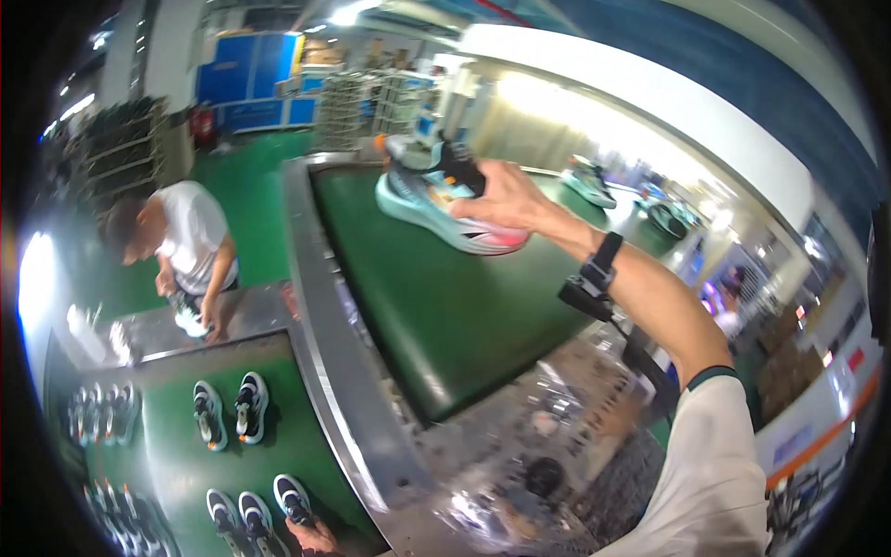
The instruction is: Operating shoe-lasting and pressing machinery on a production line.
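Note:
My right hand (pixel 506 197) is stretched out over the far green conveyor belt (pixel 455 316). Its fingers close on the upper of a sneaker (pixel 413 195) with a teal sole that turns pink at the end by my wrist. At the lower edge, my left hand (pixel 314 536) grips the near end of a dark sneaker with a pale sole (pixel 291 497) on the second green belt (pixel 176 464). Two similar sneakers (pixel 238 520) lie just left of it. How my left fingers wrap the shoe is partly hidden.
A metal frame (pixel 325 362) divides the belts. More sneakers (pixel 249 408) stand in pairs and rows on the left belt, others (pixel 589 186) farther along the right one. Opposite, a co-worker (pixel 190 232) handles a shoe. Clear plastic wrapping (pixel 483 515) litters the metal ledge.

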The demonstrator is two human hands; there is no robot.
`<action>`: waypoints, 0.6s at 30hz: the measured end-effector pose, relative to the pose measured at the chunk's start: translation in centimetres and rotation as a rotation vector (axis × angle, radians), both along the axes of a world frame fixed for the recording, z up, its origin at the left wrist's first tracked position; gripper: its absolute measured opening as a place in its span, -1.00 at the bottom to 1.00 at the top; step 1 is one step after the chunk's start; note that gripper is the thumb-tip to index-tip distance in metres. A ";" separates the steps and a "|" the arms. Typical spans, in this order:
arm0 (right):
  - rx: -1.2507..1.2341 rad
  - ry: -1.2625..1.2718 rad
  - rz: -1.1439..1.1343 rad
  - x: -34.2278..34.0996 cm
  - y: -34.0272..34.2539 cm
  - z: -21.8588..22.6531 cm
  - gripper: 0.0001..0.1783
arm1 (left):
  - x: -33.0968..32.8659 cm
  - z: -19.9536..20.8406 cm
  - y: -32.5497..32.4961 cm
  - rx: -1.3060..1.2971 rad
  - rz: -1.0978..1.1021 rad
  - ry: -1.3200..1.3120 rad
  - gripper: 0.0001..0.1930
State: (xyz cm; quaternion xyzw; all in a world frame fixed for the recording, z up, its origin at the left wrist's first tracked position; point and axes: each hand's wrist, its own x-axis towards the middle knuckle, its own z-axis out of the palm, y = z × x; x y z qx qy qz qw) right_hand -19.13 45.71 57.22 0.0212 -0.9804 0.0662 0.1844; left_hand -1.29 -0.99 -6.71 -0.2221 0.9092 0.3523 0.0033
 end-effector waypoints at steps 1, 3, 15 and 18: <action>0.008 0.041 0.009 2.1 -0.5 0.6 -0.34 | -0.1 -3.2 -1.3 -0.109 -0.089 -0.062 -0.14; 0.087 0.089 -0.035 6.8 -0.2 2.0 -0.29 | -1.5 -5.3 -1.7 -0.146 -0.231 -0.035 0.04; -0.083 0.074 0.100 48.3 -8.1 4.3 -0.35 | 14.3 23.8 10.4 1.423 -0.929 -0.643 -0.53; -0.146 0.045 0.046 56.4 -13.6 1.0 -0.42 | 20.7 28.6 16.4 1.687 -1.179 -1.223 -0.29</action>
